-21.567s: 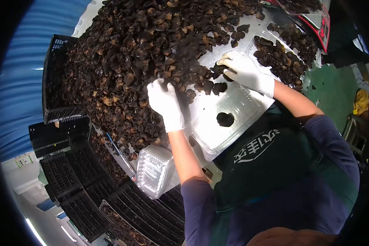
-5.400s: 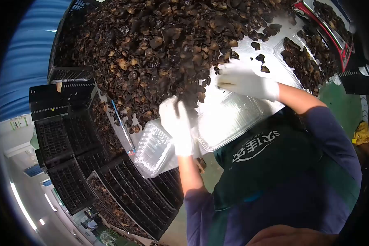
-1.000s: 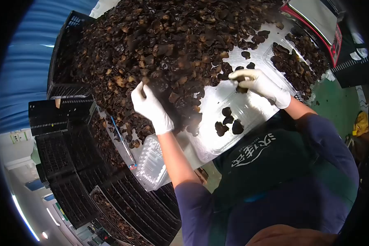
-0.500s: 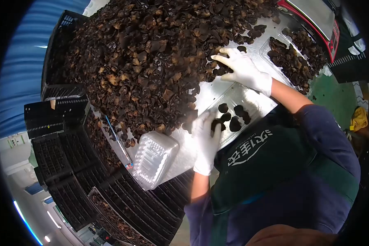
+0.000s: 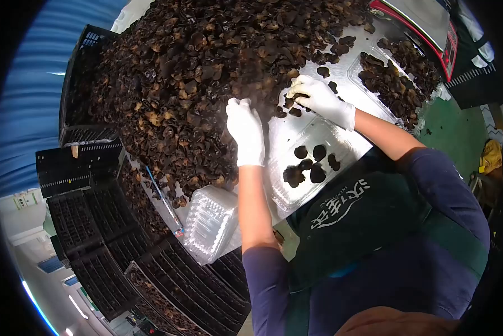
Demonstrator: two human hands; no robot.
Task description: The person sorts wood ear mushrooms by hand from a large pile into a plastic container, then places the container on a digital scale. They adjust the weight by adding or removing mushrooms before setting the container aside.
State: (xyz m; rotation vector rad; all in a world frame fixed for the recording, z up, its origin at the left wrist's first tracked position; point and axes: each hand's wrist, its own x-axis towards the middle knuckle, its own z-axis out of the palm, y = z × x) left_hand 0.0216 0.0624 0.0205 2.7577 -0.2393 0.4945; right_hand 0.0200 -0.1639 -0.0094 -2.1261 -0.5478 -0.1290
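My left hand (image 5: 245, 131), in a white glove, is over the near edge of a big pile of dark brown wood ear mushrooms (image 5: 190, 84). Its fingers are curled together; what they hold, if anything, is hidden. My right hand (image 5: 321, 102), gloved the same way, pinches a dark wood ear mushroom (image 5: 299, 96) at the pile's right edge, among a few loose pieces. Between my arms a clear plastic tray (image 5: 341, 147) lies on the metal table (image 5: 274, 143). Several dark wood ear mushrooms (image 5: 317, 173) rest apart from each other in it.
Stacked clear trays (image 5: 209, 224) stand left of my left forearm, beside a thin blue stick (image 5: 165, 193). A filled clear tray (image 5: 388, 81) and a red-edged scale (image 5: 450, 53) are at the right. Black crates (image 5: 145, 241) line the left side.
My left hand has moved from the tray up to the pile, leaving a mushroom in the tray. My right hand has shifted slightly down-left, and its spread fingers have closed.
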